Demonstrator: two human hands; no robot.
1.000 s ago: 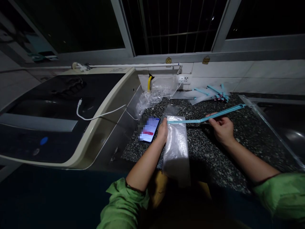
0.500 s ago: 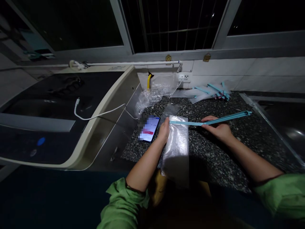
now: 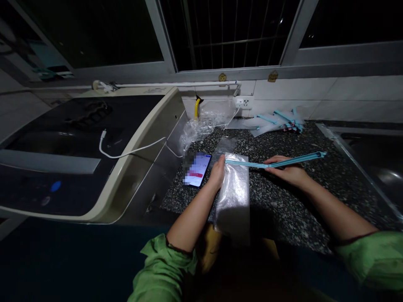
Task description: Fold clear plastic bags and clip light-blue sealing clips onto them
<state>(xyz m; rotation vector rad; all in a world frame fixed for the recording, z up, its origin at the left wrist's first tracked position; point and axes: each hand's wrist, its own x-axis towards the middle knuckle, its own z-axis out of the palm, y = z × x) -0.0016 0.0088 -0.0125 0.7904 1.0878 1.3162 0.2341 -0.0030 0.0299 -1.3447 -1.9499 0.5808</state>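
A long light-blue plastic strip (image 3: pixel 247 163) with a bend or hinge in its middle stretches between my two hands above the counter. My left hand (image 3: pixel 217 173) is closed around its left end. My right hand (image 3: pixel 288 171) pinches it close to the bend, and the free right part slants up to the right. Under the strip a flat clear plastic bag (image 3: pixel 233 193) lies beside my left hand, hanging over the counter's front edge. A lit phone (image 3: pixel 197 170) lies just left of that hand.
On the left stands a washing machine (image 3: pixel 126 147) with a white cable (image 3: pixel 138 151) across it. Crumpled clear plastic (image 3: pixel 201 126) and a bag of light-blue strips (image 3: pixel 278 120) lie along the back wall. A metal sink (image 3: pixel 378 163) is at the right.
The strip's free right end has dipped and come slightly left. My right hand has shifted a little with it. My left hand stays nearly in place.
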